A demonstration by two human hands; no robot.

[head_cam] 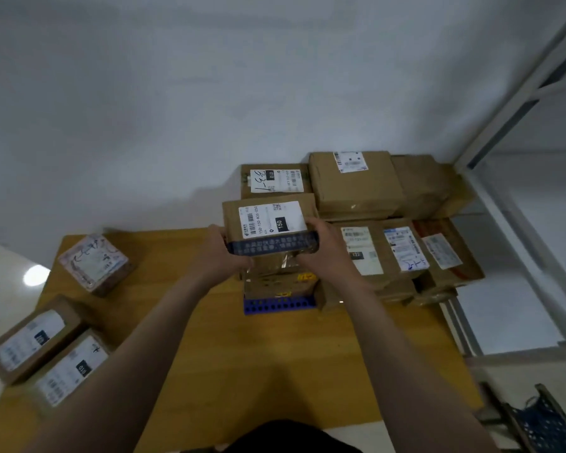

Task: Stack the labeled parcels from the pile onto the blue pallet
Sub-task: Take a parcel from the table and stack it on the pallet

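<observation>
Gripping the labelled cardboard parcel point(270, 227) at both ends, the left hand point(224, 253) and right hand point(324, 246) hold it atop the stack on the blue pallet point(280, 305); off-centre placement risks toppling that front column.

Your left hand point(221, 253) and right hand point(324, 248) grip the two sides of a brown parcel point(270, 223) with a white label facing up, holding it over the stack at the near left corner of the blue pallet point(278, 305). More labeled boxes point(386, 250) fill the pallet behind and to the right. On the wooden tabletop point(258, 371), well to your left, three parcels point(46, 348) lie apart from the stack.
</observation>
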